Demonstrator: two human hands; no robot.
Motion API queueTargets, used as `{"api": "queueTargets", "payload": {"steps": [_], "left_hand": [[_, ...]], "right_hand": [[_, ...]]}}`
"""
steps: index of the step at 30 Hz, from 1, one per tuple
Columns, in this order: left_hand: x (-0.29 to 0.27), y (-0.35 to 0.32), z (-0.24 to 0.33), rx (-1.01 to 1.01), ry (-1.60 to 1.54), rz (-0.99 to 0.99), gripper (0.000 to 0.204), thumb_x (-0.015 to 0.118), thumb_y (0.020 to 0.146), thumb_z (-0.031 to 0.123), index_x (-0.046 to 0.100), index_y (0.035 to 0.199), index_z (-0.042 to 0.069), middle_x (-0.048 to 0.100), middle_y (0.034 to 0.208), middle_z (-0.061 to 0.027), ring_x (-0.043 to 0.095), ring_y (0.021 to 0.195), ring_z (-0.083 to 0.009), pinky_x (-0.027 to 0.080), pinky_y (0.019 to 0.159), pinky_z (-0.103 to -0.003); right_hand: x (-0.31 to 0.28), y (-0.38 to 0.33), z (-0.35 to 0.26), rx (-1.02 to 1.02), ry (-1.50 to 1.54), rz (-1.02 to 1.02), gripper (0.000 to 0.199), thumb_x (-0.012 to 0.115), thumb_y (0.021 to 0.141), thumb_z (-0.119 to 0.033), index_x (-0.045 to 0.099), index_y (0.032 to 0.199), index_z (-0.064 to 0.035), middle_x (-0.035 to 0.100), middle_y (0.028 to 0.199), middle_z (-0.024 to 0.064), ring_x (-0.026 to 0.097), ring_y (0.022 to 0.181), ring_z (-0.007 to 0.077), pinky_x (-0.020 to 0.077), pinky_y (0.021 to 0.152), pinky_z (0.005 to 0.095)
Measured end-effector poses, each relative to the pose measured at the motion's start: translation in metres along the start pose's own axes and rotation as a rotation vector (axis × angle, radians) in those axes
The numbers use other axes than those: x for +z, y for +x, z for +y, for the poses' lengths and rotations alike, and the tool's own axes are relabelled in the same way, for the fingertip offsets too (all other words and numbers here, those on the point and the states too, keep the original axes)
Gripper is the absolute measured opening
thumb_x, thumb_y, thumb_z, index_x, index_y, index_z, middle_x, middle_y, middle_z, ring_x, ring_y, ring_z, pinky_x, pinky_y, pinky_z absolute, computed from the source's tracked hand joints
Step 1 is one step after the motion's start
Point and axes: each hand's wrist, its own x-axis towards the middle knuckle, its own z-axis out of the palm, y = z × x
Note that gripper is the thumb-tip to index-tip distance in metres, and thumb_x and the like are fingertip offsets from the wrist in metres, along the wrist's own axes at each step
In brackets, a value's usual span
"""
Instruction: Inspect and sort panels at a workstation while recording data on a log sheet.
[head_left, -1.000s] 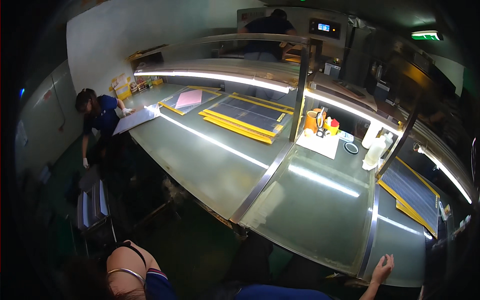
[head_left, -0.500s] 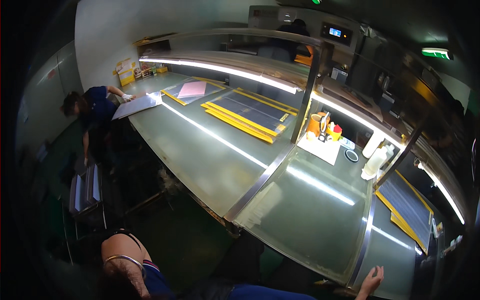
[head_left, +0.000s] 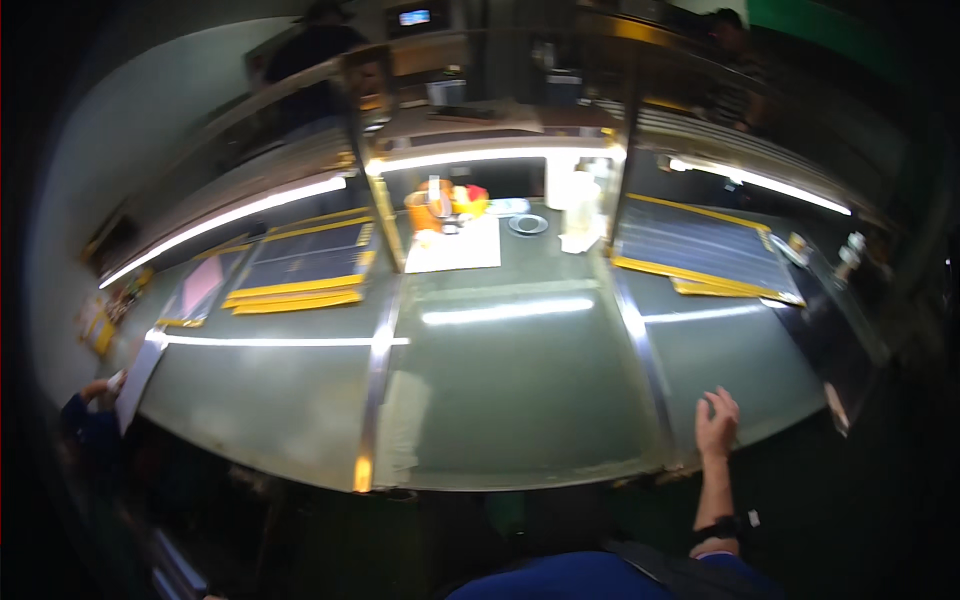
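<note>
Risks first, my read. Right hand (head_left: 718, 425) is low by the bench's front edge; a careless swing could clip that edge or the metal strip (head_left: 642, 350) at its 11 o'clock. Right-side yellow-edged panels (head_left: 700, 245) sit askew, one poking out from under the other, so pulling the top one could drag the lower. Bottles (head_left: 580, 210) stand close to an upright; a wide reach at 11 could knock them. Glare streaks on the benchtop (head_left: 520, 400) could hide a thin edge.

Hands: right is relaxed, fingers loosely curled with gaps, nothing seen in it; can't tell if it touches the bench. Left is out of frame, so can't say what it's doing.

Positions, clock from right hand: right-side panels at 12, past a bare stretch of bench, not touched. Beyond the bottles, dark ring (head_left: 528, 226) between 10 and 11, then white sheet (head_left: 460, 248) and orange container (head_left: 428, 208) at 10. Left-side yellow-edged panels (head_left: 300, 262) near 10, well apart. Farthest, co-worker's hand (head_left: 115, 381) at 9, on a pale board (head_left: 140, 385).
</note>
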Motion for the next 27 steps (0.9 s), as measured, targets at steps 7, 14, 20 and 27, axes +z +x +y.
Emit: {"api": "queueTargets", "payload": {"steps": [7,14,20,27], "left_hand": [[0.012,0.046,0.045,0.245,-0.228,-0.119,0.025,0.065,0.081,0.016,0.062,0.100,0.001,0.062,0.077,-0.0071,0.057,0.067,-0.0185,0.047,0.066,-0.029],[0.017,0.051,0.054,0.308,-0.314,-0.186,0.025,0.067,0.080,0.016,0.063,0.101,0.001,0.063,0.077,-0.0071,0.057,0.066,-0.0184,0.047,0.065,-0.029],[0.015,0.049,0.056,0.314,-0.342,-0.201,0.026,0.068,0.080,0.015,0.063,0.101,0.001,0.063,0.077,-0.0071,0.058,0.066,-0.0184,0.047,0.065,-0.029],[0.013,0.049,0.054,0.323,-0.355,-0.219,0.027,0.069,0.079,0.015,0.063,0.101,0.001,0.063,0.077,-0.0071,0.058,0.065,-0.0184,0.047,0.064,-0.029]], "right_hand": [[0.005,-0.001,-0.016,-0.018,-0.009,0.016,0.019,0.063,0.077,-0.018,0.066,0.093,-0.0064,0.059,0.112,0.0170,0.051,0.110,0.0337,0.0376,0.098,0.0433],[-0.006,-0.008,-0.009,0.045,0.027,0.011,0.020,0.063,0.078,-0.020,0.066,0.094,-0.0091,0.057,0.117,0.0139,0.049,0.113,0.0322,0.0351,0.102,0.0423],[-0.005,-0.007,-0.012,0.054,0.053,0.009,0.019,0.062,0.079,-0.020,0.066,0.093,-0.0089,0.057,0.117,0.0140,0.049,0.113,0.0318,0.0342,0.102,0.0426],[-0.003,-0.006,-0.010,0.022,0.018,0.027,0.019,0.062,0.079,-0.019,0.065,0.095,-0.0081,0.058,0.116,0.0158,0.049,0.111,0.0342,0.0375,0.098,0.0420]]}}
